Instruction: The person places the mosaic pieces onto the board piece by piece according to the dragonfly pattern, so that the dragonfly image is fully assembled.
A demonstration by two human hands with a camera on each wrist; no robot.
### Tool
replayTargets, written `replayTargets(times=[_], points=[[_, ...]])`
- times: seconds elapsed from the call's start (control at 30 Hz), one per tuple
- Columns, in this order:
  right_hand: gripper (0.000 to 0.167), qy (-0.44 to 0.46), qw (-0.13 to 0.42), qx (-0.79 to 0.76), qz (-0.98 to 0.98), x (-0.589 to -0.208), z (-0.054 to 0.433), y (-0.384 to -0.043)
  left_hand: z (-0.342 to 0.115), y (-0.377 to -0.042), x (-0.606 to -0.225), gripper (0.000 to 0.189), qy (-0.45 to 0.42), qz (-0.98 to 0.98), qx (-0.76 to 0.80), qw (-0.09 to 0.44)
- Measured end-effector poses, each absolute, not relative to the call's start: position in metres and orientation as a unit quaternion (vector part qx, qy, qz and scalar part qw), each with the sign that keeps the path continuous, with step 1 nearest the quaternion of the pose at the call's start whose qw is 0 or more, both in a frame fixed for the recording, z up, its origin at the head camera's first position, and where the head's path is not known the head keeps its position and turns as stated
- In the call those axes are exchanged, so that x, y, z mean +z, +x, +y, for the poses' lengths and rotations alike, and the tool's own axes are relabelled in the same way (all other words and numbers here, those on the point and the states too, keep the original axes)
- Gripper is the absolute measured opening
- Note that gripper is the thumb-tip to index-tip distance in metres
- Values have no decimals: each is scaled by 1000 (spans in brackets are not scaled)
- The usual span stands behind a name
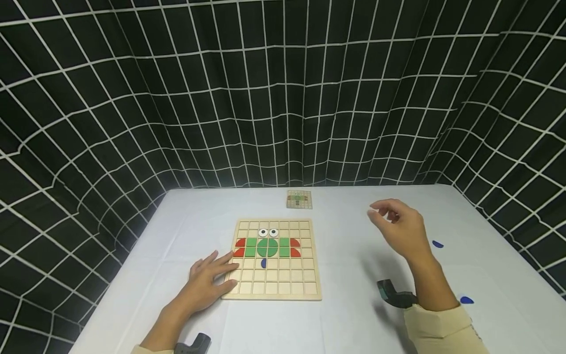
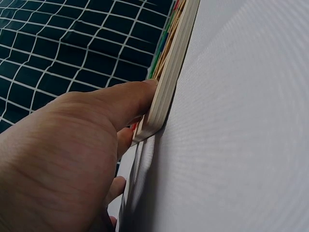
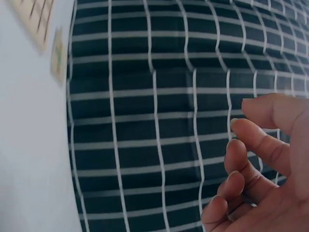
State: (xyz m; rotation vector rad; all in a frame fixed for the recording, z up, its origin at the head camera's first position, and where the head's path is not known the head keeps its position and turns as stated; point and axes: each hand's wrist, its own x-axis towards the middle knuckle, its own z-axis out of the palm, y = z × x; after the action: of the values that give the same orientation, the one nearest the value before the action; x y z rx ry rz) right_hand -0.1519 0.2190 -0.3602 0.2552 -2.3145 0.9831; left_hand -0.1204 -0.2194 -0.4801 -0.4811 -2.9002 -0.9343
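Observation:
A wooden grid board (image 1: 283,288) lies on the white table. Red quarter-circle pieces (image 1: 295,243), green square pieces (image 1: 285,247), a green circle (image 1: 267,247) made of pieces and two round eye pieces (image 1: 273,232) sit in its cells. Below the circle is one blue piece (image 1: 264,263). My left hand (image 1: 205,284) rests at the board's left edge, fingers spread and fairly straight. In the left wrist view, the thumb (image 2: 133,99) touches the board's rim. Right of the board, my right hand (image 1: 400,227) hovers over the table, fingers loosely bent, nothing between thumb and fingertips.
A small pattern card (image 1: 299,199) showing a similar figure lies behind the board. Two loose blue pieces, a farther one (image 1: 438,244) and a nearer one (image 1: 466,300), are on the table at the right. Black curtain (image 1: 283,98) with white grid lines surrounds the table's back and sides.

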Motion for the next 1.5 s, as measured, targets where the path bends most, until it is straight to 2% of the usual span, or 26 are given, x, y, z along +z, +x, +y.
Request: replayTargets(times=[0.2, 0.47, 0.7, 1.13, 1.27, 1.5], points=[[23, 0, 298, 356, -886, -371, 258, -155, -218, -121, -478, 41, -159, -941, -298, 29], [35, -111, 251, 377, -885, -392, 295, -160, -218, -121, -479, 41, -155, -941, -301, 28], [38, -146, 223, 368, -891, -414, 325, -166, -218, -122, -481, 41, -153, -941, -300, 24], [55, -219, 89, 352, -906, -446, 358, -169, -219, -119, -479, 40, -152, -944, -292, 24], [58, -224, 64, 338, -912, -451, 364, -170, -220, -119, -477, 40, -154, -942, -296, 28], [53, -225, 37, 313, -922, -453, 368, -169, -219, -120, -477, 41, -157, -942, -296, 27]])
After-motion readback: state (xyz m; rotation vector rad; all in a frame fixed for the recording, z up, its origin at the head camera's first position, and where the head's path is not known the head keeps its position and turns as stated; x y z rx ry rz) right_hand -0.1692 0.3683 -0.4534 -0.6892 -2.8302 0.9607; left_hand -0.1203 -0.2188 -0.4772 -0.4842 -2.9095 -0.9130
